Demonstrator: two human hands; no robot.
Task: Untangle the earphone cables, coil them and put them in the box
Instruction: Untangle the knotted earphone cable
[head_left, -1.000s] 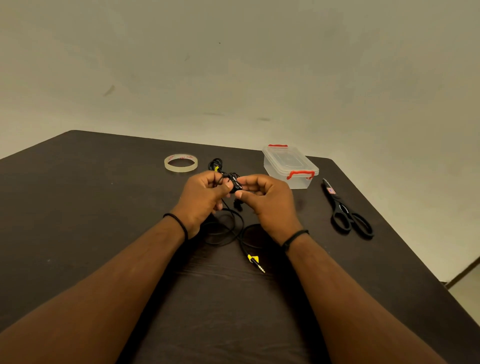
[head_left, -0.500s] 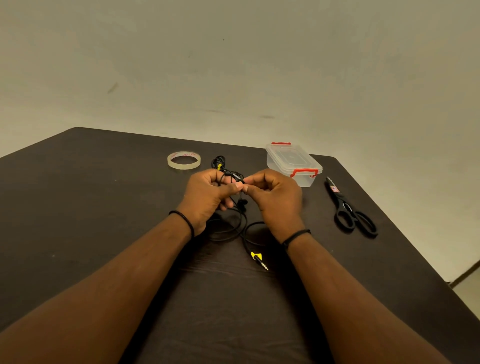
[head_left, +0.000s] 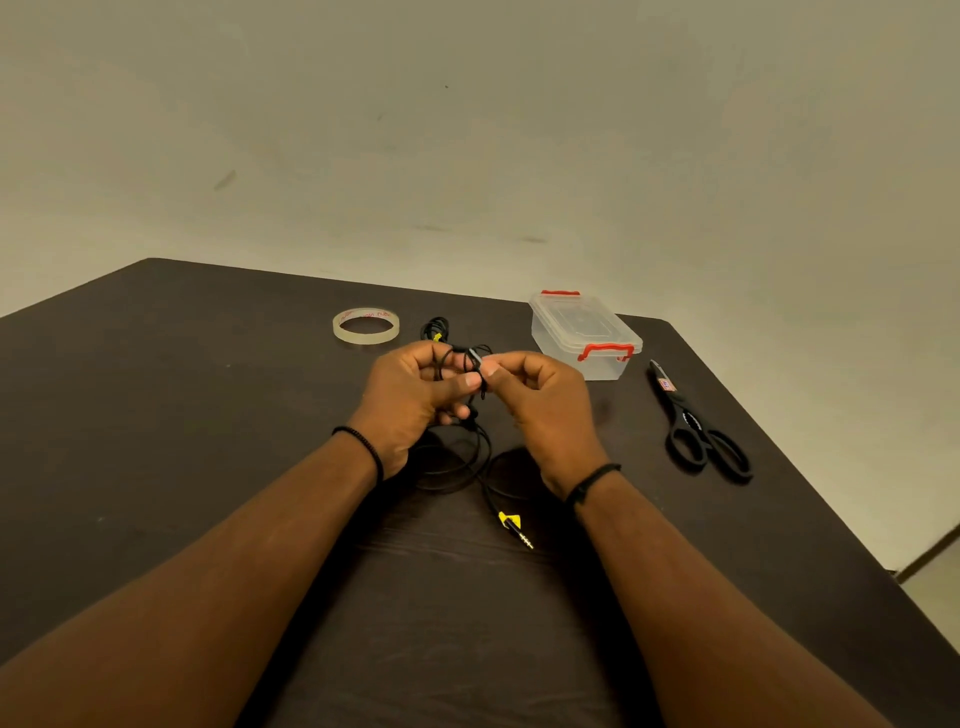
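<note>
Two hands work the knot above the table (head_left: 156, 415): left hand (head_left: 410, 400) and right hand (head_left: 540, 400) each pinch the black earphone cable (head_left: 480, 452) between thumb and curled fingers, fingertips nearly touching at a small grey inline piece (head_left: 475, 357). Compared with a second ago the hands have closed in on each other and the pinch sits tighter on that piece; the slack loops below have hardly shifted, and the plug (head_left: 517, 527) with its yellow tag lies in about the same spot on the table, nearer the person. Judgement: untangling is in progress, early in the task; no coil formed yet. A second bundle of black cable (head_left: 435, 328) lies behind the left hand, untouched. Clear box (head_left: 584, 332) with red clips sits beyond the right hand, lid on, so it will need opening before anything goes in. Tape roll (head_left: 366, 325) far left of the bundle; scissors (head_left: 696, 426) right of the box.
</note>
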